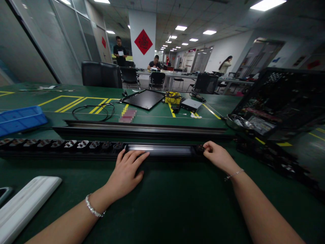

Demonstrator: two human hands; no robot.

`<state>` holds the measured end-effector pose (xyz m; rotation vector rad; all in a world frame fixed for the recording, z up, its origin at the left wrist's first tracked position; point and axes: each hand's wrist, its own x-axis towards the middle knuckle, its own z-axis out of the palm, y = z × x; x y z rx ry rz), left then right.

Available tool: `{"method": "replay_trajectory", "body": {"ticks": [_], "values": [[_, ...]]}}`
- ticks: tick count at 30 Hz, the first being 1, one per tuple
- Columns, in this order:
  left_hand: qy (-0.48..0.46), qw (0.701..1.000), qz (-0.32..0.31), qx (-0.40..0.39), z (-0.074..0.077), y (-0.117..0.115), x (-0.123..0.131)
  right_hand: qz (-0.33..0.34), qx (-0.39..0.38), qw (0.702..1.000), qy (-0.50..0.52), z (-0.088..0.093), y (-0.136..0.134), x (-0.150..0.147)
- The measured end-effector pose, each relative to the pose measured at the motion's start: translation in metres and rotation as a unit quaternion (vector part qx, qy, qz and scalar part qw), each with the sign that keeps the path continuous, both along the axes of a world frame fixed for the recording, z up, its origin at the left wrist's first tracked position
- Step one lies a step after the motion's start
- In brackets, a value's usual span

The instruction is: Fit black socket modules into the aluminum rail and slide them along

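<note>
A long black metal rail [162,151] lies across the green table in front of me. Its left stretch carries a row of socket modules [82,144], some black and some with pale faces. The middle stretch shows a bare, shiny channel. My left hand [127,172] rests with fingers spread on the near edge of the rail, its fingertips by the last module of the row. At the rail's right end, my right hand [219,156] pinches a small black socket module [199,148]; the fingers partly cover it.
Behind the rail lie more long black profiles [147,128]. A blue bin [20,119] and a white case [29,200] are on the left. To the right stands an opened black housing [281,98] beside a metal bowl [238,122]. Farther back are a flat black panel [144,99] and several people.
</note>
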<state>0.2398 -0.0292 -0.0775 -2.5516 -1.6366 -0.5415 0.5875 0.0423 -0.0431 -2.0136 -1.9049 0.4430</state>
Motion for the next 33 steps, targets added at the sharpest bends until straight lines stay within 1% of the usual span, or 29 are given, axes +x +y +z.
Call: {"method": "replay_trajectory", "body": {"ticks": [7, 13, 17, 20, 33], "values": [[0.000, 1.000, -0.001, 0.002, 0.000, 0.000, 0.000, -0.047, -0.034, 0.996, -0.068, 0.007, -0.001, 0.001], [-0.003, 1.000, -0.004, 0.005, -0.002, 0.000, 0.000, -0.085, -0.077, 0.989, -0.091, 0.012, -0.001, -0.001], [-0.001, 1.000, -0.004, 0.003, -0.001, 0.000, 0.000, -0.114, -0.122, 0.981, -0.098, 0.016, -0.001, -0.001], [-0.001, 1.000, -0.003, 0.001, -0.001, 0.000, 0.000, -0.111, -0.130, 0.980, -0.102, 0.017, -0.001, -0.001], [-0.001, 1.000, -0.005, 0.009, -0.002, 0.001, -0.001, -0.109, -0.115, 0.982, -0.107, 0.018, -0.002, -0.001]]}}
